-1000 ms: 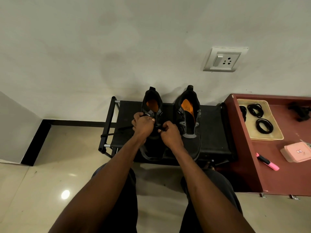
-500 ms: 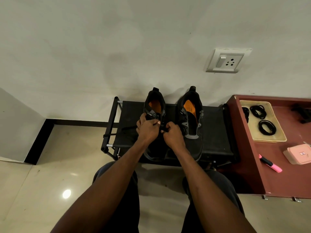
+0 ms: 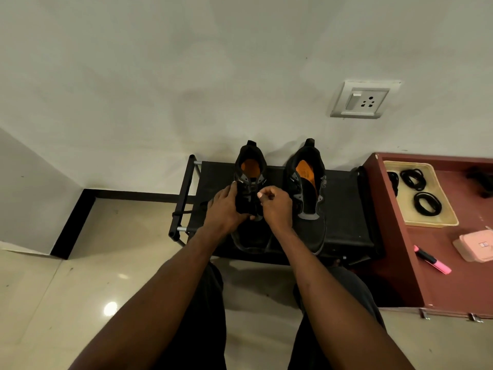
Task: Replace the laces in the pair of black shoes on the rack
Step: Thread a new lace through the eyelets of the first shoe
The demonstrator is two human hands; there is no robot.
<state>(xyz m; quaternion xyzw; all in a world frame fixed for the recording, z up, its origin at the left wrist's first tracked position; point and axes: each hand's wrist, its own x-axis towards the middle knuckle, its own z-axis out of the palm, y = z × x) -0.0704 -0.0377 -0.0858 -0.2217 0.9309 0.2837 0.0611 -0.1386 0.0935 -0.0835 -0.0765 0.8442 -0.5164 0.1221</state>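
- Here, your left hand (image 3: 226,209) rests against the outer side of the left black lace-up shoe with the orange insole (image 3: 249,182), fingers fairly straight and pressed to the upper, thumb toward the tongue.
- Your right hand (image 3: 276,206) is curled, thumb and forefinger pinching what looks like the thin black lace (image 3: 254,206) just above the eyelets; the lace is too dark to trace against the shoe.
- That shoe sits between your two hands on the black fabric-topped metal shoe rack (image 3: 344,209), heel to the wall.
- Just right of your right hand stands the matching right black shoe (image 3: 309,198), its eyelets showing no lace.
- Further right, a beige plastic tray (image 3: 437,220) holds coiled black laces (image 3: 426,204).
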